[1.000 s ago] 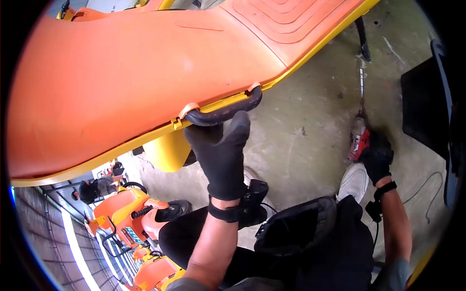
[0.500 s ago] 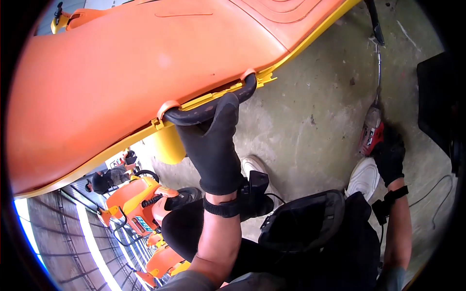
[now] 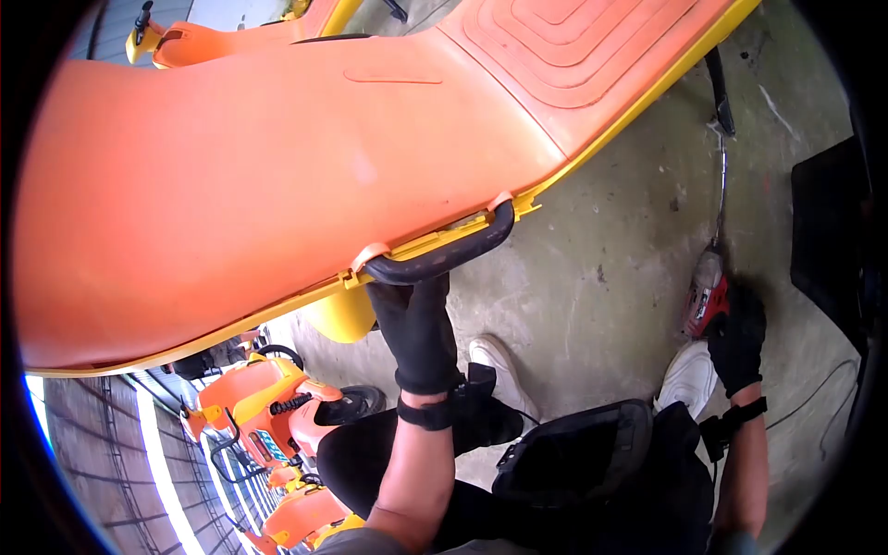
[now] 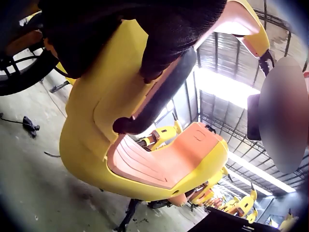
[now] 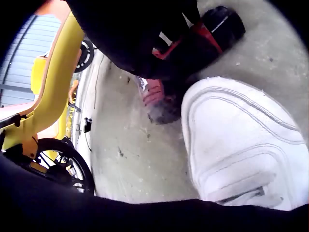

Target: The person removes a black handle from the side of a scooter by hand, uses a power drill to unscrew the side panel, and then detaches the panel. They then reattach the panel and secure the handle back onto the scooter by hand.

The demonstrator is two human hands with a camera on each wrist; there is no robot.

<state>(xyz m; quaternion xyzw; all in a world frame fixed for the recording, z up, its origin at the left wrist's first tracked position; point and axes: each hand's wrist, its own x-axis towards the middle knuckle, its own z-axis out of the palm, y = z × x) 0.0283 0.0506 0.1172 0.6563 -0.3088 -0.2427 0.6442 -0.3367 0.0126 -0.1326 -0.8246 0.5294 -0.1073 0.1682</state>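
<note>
An orange-and-yellow scooter (image 3: 259, 176) leans across the head view, with a black grab bar (image 3: 449, 257) along its seat edge. Just below that bar is my black-gloved left hand (image 3: 416, 338), its fingertips hidden under the bodywork. In the left wrist view its thumb meets the yellow side panel (image 4: 108, 72) beside the bar; how the other fingers lie I cannot tell. Low over the floor, my gloved right hand (image 3: 738, 340) grips a red-and-black cordless power driver (image 3: 706, 301) with a long silver bit (image 3: 722, 185). In the right wrist view the fingers wrap its handle.
A white shoe (image 3: 686, 375) is close beside the driver. The scooter's black stand (image 3: 719, 92) reaches the floor near the bit's tip. A large black object (image 3: 828, 217) stands at right, above a thin cable (image 3: 823, 398). More scooters (image 3: 254, 384) are parked at lower left.
My left thumb, earlier lying up over the grab bar, is now below it. The head view has shifted a little. My right hand keeps hold of the power driver.
</note>
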